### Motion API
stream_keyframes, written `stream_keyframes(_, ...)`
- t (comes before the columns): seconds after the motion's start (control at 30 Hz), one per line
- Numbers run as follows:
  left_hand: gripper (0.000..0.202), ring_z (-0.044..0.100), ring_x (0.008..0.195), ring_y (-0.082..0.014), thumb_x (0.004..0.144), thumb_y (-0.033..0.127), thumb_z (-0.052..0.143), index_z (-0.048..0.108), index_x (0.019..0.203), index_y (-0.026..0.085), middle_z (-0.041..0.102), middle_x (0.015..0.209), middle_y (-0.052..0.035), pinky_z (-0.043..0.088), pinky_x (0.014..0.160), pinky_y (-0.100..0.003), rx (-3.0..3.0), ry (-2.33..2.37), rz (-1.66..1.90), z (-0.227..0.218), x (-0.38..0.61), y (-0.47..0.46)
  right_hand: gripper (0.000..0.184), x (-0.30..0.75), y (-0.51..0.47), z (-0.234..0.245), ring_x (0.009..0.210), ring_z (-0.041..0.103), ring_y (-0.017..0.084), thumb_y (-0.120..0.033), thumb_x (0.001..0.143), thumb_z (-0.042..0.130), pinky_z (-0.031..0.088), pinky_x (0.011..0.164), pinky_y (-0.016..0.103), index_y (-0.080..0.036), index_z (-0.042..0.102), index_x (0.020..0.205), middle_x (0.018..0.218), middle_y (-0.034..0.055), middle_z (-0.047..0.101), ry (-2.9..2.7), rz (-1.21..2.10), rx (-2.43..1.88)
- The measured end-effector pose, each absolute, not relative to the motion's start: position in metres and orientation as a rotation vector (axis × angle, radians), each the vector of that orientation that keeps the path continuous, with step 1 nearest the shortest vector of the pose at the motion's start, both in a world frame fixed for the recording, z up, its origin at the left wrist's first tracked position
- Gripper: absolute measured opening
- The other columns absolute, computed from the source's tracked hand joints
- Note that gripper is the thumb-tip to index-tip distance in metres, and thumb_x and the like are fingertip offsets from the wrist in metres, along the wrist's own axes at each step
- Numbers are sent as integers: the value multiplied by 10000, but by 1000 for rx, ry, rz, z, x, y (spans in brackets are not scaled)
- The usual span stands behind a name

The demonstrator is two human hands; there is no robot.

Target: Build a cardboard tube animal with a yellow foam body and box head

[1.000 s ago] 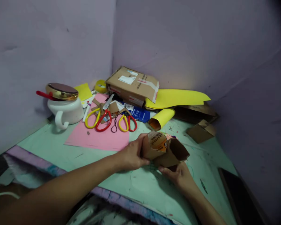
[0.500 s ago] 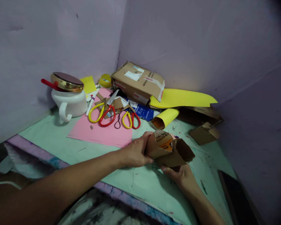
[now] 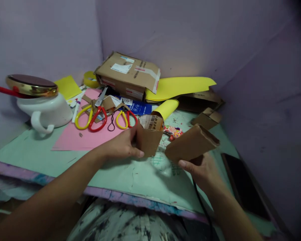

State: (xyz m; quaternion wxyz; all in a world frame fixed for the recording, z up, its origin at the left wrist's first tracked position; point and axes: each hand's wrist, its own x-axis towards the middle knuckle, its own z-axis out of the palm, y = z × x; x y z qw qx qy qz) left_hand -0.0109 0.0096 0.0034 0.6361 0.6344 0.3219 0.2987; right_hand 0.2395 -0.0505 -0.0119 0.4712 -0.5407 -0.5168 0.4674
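Note:
My left hand is closed on a brown cardboard piece with a printed label, holding it upright over the pale green mat. My right hand grips a second folded cardboard piece from below, lifted and tilted, a short gap to the right of the first. The two pieces are apart.
Two pairs of red and yellow scissors lie on pink paper. A white pot with a gold lid stands left. A taped carton, yellow paper sheets, a yellow roll and small cardboard boxes sit behind. A dark slab lies right.
The cardboard that both hands held together has come apart into two pieces. My right hand has lifted its piece to the right. The camera has shifted right and lower.

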Motion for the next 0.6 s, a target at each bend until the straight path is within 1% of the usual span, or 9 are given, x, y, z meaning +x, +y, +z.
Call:
stream_keyframes(0.1, 635, 575, 1116, -339, 587, 147, 707, 526, 1196, 123, 610, 1228, -168, 469, 906, -469, 1338, 687, 641, 11, -7, 2, 615, 240, -60, -12, 994, 666, 305, -435, 548, 856, 554, 812, 381, -226, 592, 1063, 1073, 82, 715, -1219, 1219, -1251)
stream_keyframes(0.17, 683, 572, 1125, -328, 581, 127, 714, 496, 1228, 126, 591, 1263, -166, 465, 912, -456, 1271, 660, 620, 11, -4, -2, 607, 234, -66, -11, 1017, 659, 306, -410, 548, 858, 550, 834, 389, -219, 585, 1056, 1083, 92, 714, -1226, 1231, -1265)
stream_keyframes(0.27, 730, 573, 1121, -315, 589, 137, 728, 449, 1263, 123, 563, 1300, -171, 467, 903, -430, 1267, 661, 613, 5, -2, -6, 544, 226, -72, -9, 1008, 661, 314, -365, 561, 842, 540, 863, 429, -200, 582, 1010, 1064, 110, 719, -1268, 1226, -1303)
stream_keyframes(0.4, 720, 596, 1074, -305, 589, 204, 769, 452, 1230, 118, 571, 1284, -178, 470, 899, -414, 1323, 708, 585, -1, -6, -10, 450, 223, -78, -14, 966, 670, 319, -307, 593, 800, 527, 870, 452, -184, 589, 971, 992, 115, 727, -1333, 1202, -1351)
stream_keyframes(0.5, 669, 559, 1131, -304, 640, 206, 742, 461, 1242, 130, 584, 1267, -153, 453, 936, -408, 1487, 724, 543, 2, -3, -14, 451, 223, -80, -21, 1029, 640, 318, -266, 631, 765, 494, 921, 455, -175, 584, 1034, 1071, 125, 696, -1409, 1159, -1300)
stream_keyframes(0.6, 608, 533, 1166, -299, 687, 151, 680, 492, 1265, 161, 567, 1303, -116, 418, 986, -408, 1670, 729, 492, 6, 2, -18, 542, 222, -80, -28, 1075, 613, 299, -214, 648, 757, 465, 961, 434, -185, 550, 1149, 1181, 112, 651, -1463, 1182, -1178)
